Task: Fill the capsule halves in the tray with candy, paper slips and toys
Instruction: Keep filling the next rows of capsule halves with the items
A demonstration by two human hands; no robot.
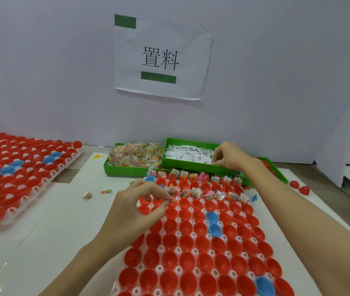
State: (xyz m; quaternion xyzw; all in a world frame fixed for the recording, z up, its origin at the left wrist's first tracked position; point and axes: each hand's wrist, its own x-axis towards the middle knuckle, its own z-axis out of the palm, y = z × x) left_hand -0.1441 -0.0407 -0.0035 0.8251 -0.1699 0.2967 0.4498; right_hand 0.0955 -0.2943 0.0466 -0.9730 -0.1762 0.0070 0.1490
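Note:
A white tray [177, 270] full of red capsule halves, with a few blue ones [212, 216], lies in front of me. Its two far rows hold candy packets, paper slips and small toys. My left hand [135, 208] hovers over the tray's left side, thumb and fingers pinching a small candy packet [172, 199] above a red half. My right hand [229, 154] reaches into the green bin of white paper slips [189, 154], fingertips curled down among the slips at the bin's front edge. A green bin of candy packets [134, 157] sits left of it.
A second tray of red and blue capsule halves [20, 176] lies at the left. Two loose candy packets [97, 193] lie on the white board. Red toys fill a green bin [276, 169] behind my right arm. Two loose red halves [299, 188] sit at the right. A wall stands close behind.

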